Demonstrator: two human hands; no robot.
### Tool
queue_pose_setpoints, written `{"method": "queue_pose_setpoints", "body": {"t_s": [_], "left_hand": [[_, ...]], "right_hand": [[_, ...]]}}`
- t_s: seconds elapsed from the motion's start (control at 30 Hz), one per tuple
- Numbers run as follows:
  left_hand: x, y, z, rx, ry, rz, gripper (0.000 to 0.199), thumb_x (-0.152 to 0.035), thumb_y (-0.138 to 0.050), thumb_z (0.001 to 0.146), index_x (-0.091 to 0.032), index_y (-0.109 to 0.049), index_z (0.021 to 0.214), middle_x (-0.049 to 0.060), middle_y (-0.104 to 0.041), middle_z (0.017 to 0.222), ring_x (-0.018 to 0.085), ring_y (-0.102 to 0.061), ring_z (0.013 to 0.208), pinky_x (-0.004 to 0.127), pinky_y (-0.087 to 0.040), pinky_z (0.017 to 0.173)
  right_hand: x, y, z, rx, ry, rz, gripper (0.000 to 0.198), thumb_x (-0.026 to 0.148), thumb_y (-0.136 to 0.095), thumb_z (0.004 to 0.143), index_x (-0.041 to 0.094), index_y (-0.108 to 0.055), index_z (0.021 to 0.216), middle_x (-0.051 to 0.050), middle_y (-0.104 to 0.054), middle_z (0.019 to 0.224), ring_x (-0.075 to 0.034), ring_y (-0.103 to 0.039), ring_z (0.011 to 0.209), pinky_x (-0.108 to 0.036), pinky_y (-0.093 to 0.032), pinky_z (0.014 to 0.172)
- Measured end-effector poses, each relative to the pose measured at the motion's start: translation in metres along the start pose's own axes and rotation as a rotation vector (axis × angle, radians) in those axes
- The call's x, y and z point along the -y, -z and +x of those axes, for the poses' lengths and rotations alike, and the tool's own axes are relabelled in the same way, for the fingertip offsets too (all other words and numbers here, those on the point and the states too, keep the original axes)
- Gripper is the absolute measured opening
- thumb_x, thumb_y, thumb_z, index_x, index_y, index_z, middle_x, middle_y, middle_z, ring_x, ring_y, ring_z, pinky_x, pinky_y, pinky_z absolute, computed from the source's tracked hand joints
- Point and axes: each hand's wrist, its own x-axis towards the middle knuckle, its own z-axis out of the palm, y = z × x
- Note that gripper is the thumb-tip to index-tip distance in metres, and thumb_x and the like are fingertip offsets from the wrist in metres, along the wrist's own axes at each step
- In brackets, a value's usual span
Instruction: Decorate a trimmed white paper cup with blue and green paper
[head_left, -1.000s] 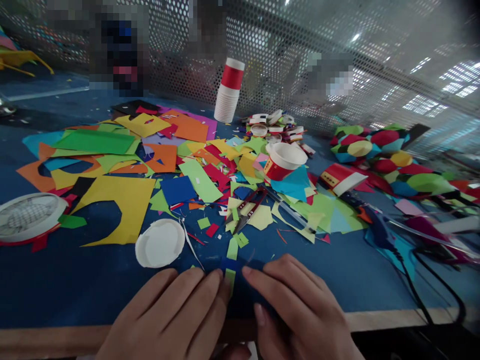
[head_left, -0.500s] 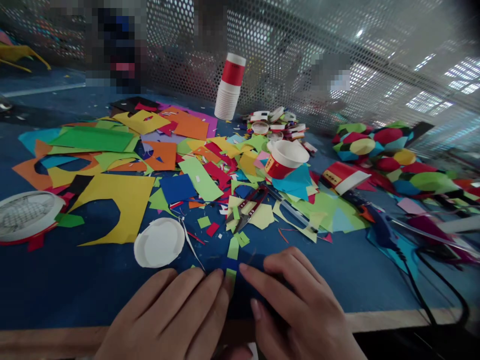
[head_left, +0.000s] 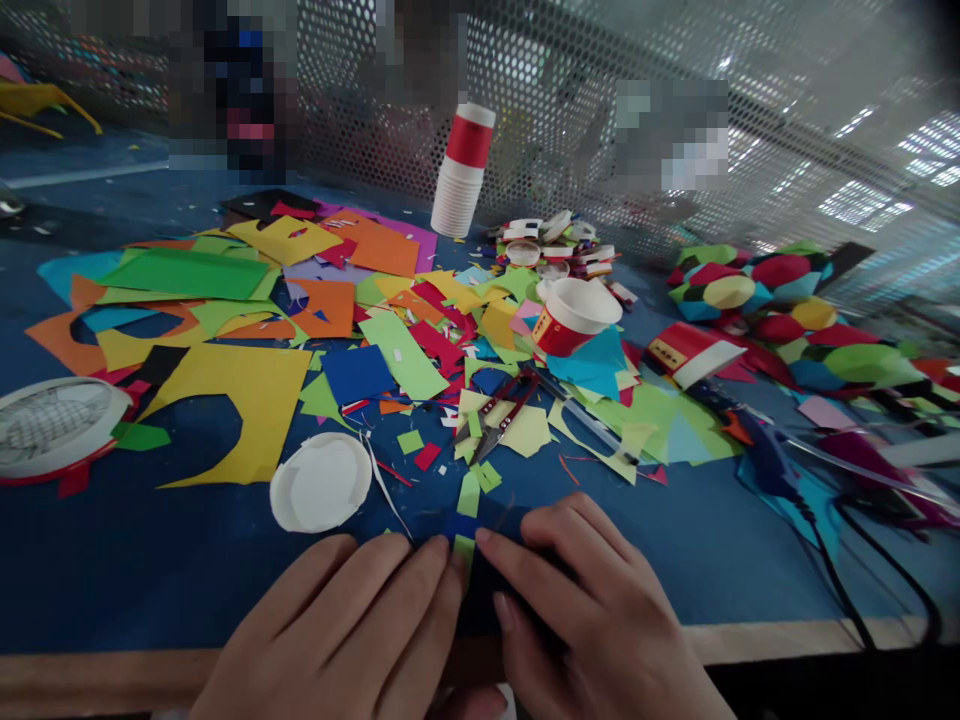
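A narrow light-green paper strip [head_left: 469,494] with a small dark-blue paper piece [head_left: 461,525] across it lies near the table's front edge. My left hand [head_left: 352,625] lies palm down, fingers stretched flat, index fingertip at the left side of the strip. From the right, the extended index finger of my right hand [head_left: 600,600] touches the blue piece's edge, with the thumb apart below it. Part of the strip's near end is hidden by my left fingers. Just beyond lie thread snips [head_left: 501,420] with dark-red handles and small green scraps [head_left: 489,476].
Coloured paper sheets and offcuts [head_left: 270,400] cover the table's middle. A white round lid [head_left: 321,482] lies left of centre. A red-white cup [head_left: 576,315] and a tall cup stack [head_left: 457,180] stand farther back. At right is a dark-blue glue gun [head_left: 769,465] with a cord.
Right fingers and thumb have shifted very slightly left over the blue piece. The left hand and the strip look unchanged; the whole view moved a little.
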Motion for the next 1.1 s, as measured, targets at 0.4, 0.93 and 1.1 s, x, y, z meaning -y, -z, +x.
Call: {"method": "queue_pose_setpoints", "body": {"t_s": [0.4, 0.93, 1.1], "left_hand": [[-0.0020, -0.0038, 0.0028, -0.064, 0.031, 0.005, 0.029, -0.031, -0.047, 0.109, -0.016, -0.072, 0.105, 0.000, -0.083, 0.097, 0.021, -0.063, 0.092, 0.041, -0.044, 0.082], [-0.0030, -0.0026, 0.0034, -0.055, 0.034, 0.038, 0.032, -0.033, -0.045, 0.111, -0.017, -0.071, 0.103, -0.002, -0.083, 0.096, 0.020, -0.062, 0.090, 0.039, -0.045, 0.080], [-0.0037, 0.0001, 0.0024, -0.014, 0.023, 0.017, 0.028, -0.030, -0.048, 0.109, -0.015, -0.072, 0.108, 0.000, -0.083, 0.100, 0.022, -0.061, 0.093, 0.041, -0.044, 0.082]], "right_hand": [[0.0018, -0.0012, -0.0008, 0.039, -0.015, 0.004, 0.027, 0.007, -0.050, 0.089, 0.018, -0.075, 0.094, -0.005, -0.065, 0.079, -0.020, -0.056, 0.072, -0.032, -0.056, 0.068], [-0.0037, -0.0001, 0.0055, -0.003, -0.025, 0.111, 0.022, 0.008, -0.058, 0.088, 0.018, -0.075, 0.099, -0.003, -0.069, 0.082, -0.016, -0.061, 0.071, -0.029, -0.058, 0.070], [-0.0001, 0.0008, 0.0061, 0.028, -0.041, 0.109, 0.025, 0.006, -0.052, 0.088, 0.019, -0.067, 0.073, -0.003, -0.064, 0.072, -0.016, -0.058, 0.066, -0.027, -0.055, 0.063]]}}
